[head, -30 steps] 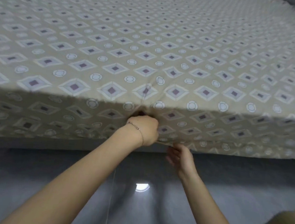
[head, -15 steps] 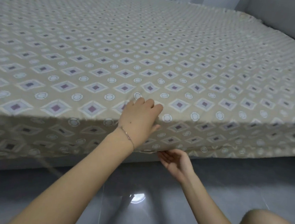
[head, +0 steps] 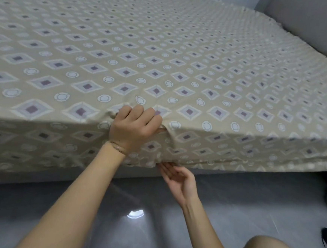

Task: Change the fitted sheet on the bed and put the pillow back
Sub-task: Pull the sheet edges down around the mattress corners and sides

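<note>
- Sheet (head: 202,72): beige, diamond-and-ring print, spread flat over the mattress top and hanging down the near side.
- Left hand (head: 135,128): at the near top edge, fingers curled, gripping a puckered fold of the sheet.
- Right hand (head: 178,178): just below, palm up, fingers relaxed and holding nothing, tips touching the sheet's lower edge.
- Bracelet (head: 117,147): on the left wrist.
- Floor (head: 54,203): grey, glossy.

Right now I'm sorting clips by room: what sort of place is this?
Probably a bedroom: a patterned fitted sheet stretched over a large bed, a grey panel along its far side, perhaps a headboard, and a glossy grey floor below.
</note>
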{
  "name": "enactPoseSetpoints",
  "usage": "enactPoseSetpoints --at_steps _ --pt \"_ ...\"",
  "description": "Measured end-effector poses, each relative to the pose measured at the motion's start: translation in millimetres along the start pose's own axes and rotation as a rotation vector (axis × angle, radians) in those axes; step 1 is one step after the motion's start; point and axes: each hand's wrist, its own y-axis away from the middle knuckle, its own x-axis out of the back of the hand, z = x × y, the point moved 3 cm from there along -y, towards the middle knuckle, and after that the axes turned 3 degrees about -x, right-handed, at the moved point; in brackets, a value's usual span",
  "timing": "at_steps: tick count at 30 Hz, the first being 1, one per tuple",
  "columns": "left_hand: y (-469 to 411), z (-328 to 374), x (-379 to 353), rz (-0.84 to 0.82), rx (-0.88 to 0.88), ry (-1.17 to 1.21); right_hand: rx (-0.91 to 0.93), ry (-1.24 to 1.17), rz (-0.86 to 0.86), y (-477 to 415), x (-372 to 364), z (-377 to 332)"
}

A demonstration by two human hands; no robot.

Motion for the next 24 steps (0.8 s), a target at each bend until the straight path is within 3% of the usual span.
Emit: enactPoseSetpoints --at_steps 5,16,24 --pt "-6 -8 2 0.148 -0.062 0.028 0.056 -0.022 -0.001 -11 -17 12" --pt "-9 -11 -1 0.293 -0.099 0.051 0.068 -0.067 -0.025 -23 -27 21" --pt "-9 -7 -2 0.182 -0.093 0.082 0.062 0.118 0.055 -3 -15 32"
